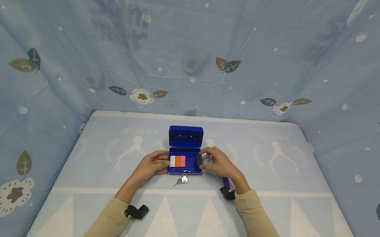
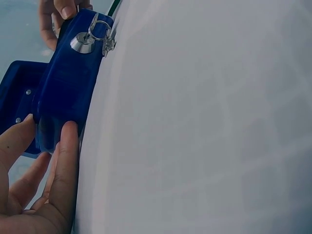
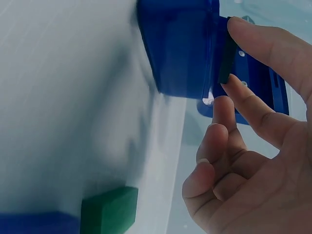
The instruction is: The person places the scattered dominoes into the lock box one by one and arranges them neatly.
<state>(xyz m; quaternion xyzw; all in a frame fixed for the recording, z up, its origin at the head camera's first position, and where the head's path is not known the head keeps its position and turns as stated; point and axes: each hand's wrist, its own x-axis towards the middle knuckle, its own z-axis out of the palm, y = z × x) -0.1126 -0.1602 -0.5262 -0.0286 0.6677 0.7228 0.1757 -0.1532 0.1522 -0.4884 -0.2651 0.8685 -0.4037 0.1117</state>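
On a bench spread with a pale blue and white printed cloth stands a glossy deep-blue rectangular cash box, round-cornered, its matching blue lid hinged open behind it. The two hands stand apart, one at each end of the box. The left hand lies along the left end, thumb at the rim and extended fingers against the smooth outer wall. The right hand pinches a flat near-black rectangular block between thumb and forefinger at the right rim; whether it touches the box is hard to tell. Three matte, straight-edged blocks sit side by side in the left part of the tray: a white block, an orange block and a pink block. A shiny metal lock cylinder juts from the front, with silvery keys hanging on a ring. A purple block lies beside the right forearm; the right wrist view also shows a sharp-edged green block.
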